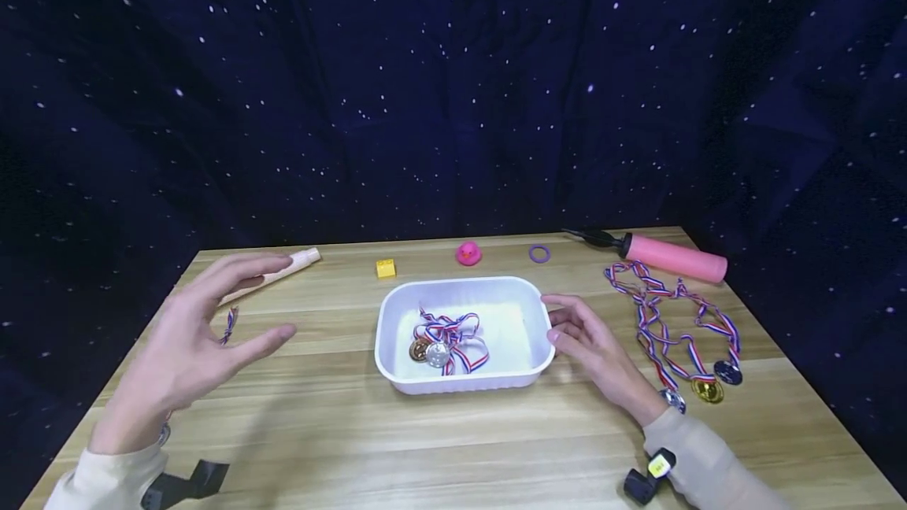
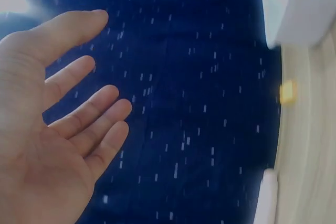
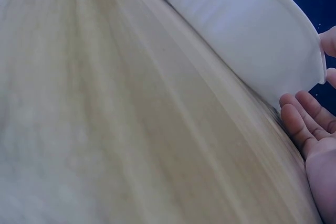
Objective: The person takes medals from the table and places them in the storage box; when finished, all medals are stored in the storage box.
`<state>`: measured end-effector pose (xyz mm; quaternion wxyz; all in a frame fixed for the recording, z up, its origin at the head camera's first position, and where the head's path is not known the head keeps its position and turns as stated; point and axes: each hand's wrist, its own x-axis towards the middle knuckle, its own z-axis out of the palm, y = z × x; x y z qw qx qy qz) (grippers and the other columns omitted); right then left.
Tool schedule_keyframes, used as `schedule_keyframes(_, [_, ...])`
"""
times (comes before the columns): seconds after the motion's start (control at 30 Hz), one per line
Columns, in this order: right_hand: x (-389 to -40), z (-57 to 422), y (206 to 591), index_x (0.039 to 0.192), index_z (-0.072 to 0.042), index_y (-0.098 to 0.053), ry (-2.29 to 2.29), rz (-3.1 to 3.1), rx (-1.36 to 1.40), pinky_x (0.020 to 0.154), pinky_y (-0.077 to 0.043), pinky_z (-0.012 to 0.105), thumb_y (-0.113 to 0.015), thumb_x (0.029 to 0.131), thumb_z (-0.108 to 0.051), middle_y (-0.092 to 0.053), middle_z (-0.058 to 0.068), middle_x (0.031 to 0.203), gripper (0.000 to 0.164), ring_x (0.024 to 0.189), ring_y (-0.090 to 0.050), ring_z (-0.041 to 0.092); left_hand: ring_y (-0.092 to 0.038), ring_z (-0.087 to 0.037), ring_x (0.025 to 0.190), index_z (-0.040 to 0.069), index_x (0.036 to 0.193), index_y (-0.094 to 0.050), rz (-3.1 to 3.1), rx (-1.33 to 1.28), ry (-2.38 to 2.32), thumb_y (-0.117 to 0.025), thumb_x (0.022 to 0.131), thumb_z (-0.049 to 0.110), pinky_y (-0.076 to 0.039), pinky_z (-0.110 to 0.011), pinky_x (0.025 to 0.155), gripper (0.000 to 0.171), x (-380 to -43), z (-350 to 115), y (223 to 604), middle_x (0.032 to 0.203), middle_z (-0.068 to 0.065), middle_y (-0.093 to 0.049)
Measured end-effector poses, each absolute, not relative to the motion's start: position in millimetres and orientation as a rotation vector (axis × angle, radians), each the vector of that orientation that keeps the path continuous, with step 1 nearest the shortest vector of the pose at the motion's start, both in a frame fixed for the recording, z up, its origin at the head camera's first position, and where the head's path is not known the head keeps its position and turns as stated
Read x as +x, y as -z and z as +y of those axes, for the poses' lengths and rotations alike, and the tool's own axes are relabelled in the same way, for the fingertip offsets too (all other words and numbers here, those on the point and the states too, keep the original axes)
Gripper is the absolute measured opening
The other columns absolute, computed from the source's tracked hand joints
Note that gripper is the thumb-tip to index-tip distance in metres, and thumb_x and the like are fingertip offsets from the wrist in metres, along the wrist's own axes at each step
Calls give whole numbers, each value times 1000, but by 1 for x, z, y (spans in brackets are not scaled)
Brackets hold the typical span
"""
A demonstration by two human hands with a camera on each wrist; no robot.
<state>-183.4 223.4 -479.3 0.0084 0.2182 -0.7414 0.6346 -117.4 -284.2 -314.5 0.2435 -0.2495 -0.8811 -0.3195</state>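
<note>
A white plastic tub [image 1: 460,384] stands at the middle of the table. Inside it lie a bronze medal [image 1: 420,349] and a silver medal [image 1: 438,355] with tangled red, white and blue ribbons [image 1: 453,329]. At the tub's right end is my right hand [image 1: 591,349], its index finger and thumb right at the rim. The right wrist view shows its other fingers [image 3: 296,121] loosely bent beside the tub's wall. My left hand [image 1: 187,337] is raised over the table's left side, thumb and fingers spread, nothing between them. It partly hides a striped ribbon [image 1: 229,325] and a medal [image 1: 164,435].
Along the back are a pale tube [image 1: 305,258], a yellow toy brick [image 1: 386,268], a pink rubber duck [image 1: 468,253], a purple ring [image 1: 539,253] and a pink hand pump [image 1: 676,258]. On the right lie several ribboned medals, among them a gold medal [image 1: 707,390].
</note>
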Motion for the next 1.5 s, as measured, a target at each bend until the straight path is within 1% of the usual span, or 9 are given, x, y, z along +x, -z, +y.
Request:
schedule_keyframes(0.17, [-184,223,478,161,-9,-52,-1983,-2323,683,101,-61,25,-66,110,-10,-64,24,139,52,123,-66,28,-63,0,123,17,148,-71,-2411,-497,947,-96,77,-11,-45,-8,103,80,-98,-320,327,140,5,-72])
schedule_keyframes(0.33, [-184,223,475,161,-9,-52,-1980,-2326,683,101,-61,25,-67,110,-10,-64,24,139,53,123,-66,28,-64,-8,131,3,148,-68,-2394,-441,1091,-89,74,-25,-50,-12,108,82,-81,-343,344,144,-3,-70])
schedule_keyframes(0.4, [-184,224,475,161,-9,-52,-1980,-2326,681,100,-61,25,-67,110,-10,-64,24,138,53,123,-66,28,-63,-8,135,1,149,-67,-2404,-418,1104,-89,74,-26,-46,-13,114,82,-75,-349,350,147,-7,-69])
schedule_keyframes(0.87, [-184,222,477,161,-10,-53,-1986,-2329,671,101,-61,24,-67,110,-11,-63,24,139,53,124,-65,28,-58,6,132,2,149,-66,-2478,-215,1097,-89,87,-11,-43,-4,105,67,-53,-409,427,147,13,-68])
schedule_keyframes(1.03, [-184,221,476,160,-9,-53,-1981,-2322,676,102,-60,24,-67,110,-10,-63,24,138,53,123,-65,28,-54,14,128,11,153,-65,-2577,-110,1085,-89,95,6,-36,-1,101,63,-50,-425,449,149,16,-66])
schedule_keyframes(1.13, [-184,221,477,160,-8,-53,-1981,-2319,679,102,-60,24,-67,109,-9,-63,24,138,53,123,-65,28,-49,22,123,17,155,-65,-2645,-50,1052,-89,97,17,-29,2,101,62,-50,-433,457,148,23,-64])
schedule_keyframes(1.23, [-184,221,477,160,-9,-52,-1983,-2319,679,102,-60,24,-67,109,-10,-63,24,138,53,123,-65,28,-45,26,118,20,151,-69,-2676,-22,979,-92,95,23,-27,4,95,61,-50,-439,461,139,36,-60])
schedule_keyframes(1.33, [-183,221,478,161,-8,-52,-1985,-2316,678,102,-60,24,-67,110,-9,-63,24,139,53,123,-65,27,-46,28,112,18,142,-74,-2665,-42,890,-97,89,22,-30,3,88,57,-51,-442,464,130,44,-57])
schedule_keyframes(1.5, [-183,222,479,161,-8,-52,-1994,-2310,679,103,-60,24,-67,110,-9,-63,24,139,53,124,-65,28,-52,22,108,18,129,-81,-2628,-113,804,-101,83,15,-37,4,86,51,-52,-446,469,124,36,-62])
